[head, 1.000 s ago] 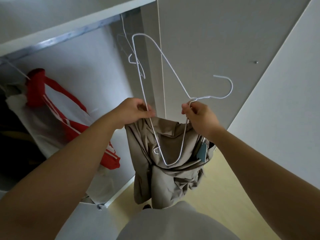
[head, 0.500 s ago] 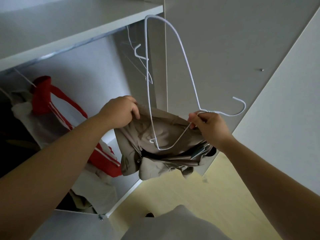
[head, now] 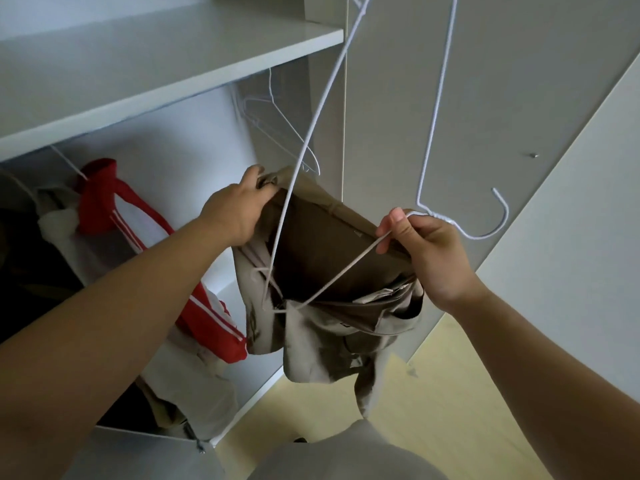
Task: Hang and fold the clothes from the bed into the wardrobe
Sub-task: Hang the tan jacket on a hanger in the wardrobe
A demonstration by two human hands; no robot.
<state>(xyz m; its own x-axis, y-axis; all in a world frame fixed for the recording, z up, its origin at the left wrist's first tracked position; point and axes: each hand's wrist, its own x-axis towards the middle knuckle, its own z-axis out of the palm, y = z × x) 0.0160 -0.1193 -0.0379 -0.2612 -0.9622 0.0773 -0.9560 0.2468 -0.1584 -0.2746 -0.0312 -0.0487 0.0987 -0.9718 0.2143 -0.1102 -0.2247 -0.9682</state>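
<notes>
Up goes the white wire hanger (head: pixel 346 269), its far end now past the top edge, and the khaki garment (head: pixel 329 327) is pulled wider open than a moment ago. A small tag shows inside the collar, too small to read. The cloth is matte woven stuff, crumpled and drooping towards 6 o'clock over the pale wood floor (head: pixel 450 393). The hanger is thin coated wire; its long axis runs up to 12 o'clock, the hook curls out at 3 o'clock, and one shoulder dips into the garment's dark opening. The left hand (head: pixel 239 209) has its fingers curled tight over the fabric edge, while the right hand (head: pixel 426 251) pinches the wire by the twisted neck. At 9 o'clock a red-and-white top (head: pixel 138 216) hangs under the smooth wardrobe shelf (head: pixel 173 64).
</notes>
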